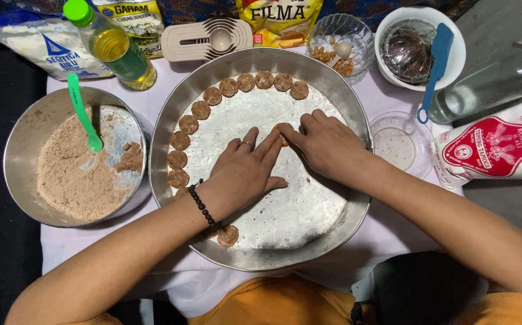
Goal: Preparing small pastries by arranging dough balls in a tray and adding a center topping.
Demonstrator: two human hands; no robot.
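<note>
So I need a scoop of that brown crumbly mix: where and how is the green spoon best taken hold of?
Grip the green spoon near the top of its handle, coming from above at the far side of the metal bowl. Its handle leans up clear against the rim, while its scoop end lies down in the brown mix.

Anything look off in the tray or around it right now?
Mostly tidy. One dough disc sits alone at the near edge of the round metal tray, apart from the arc of discs along the far-left rim. Both hands, left hand and right hand, press a small piece mid-tray.
</note>
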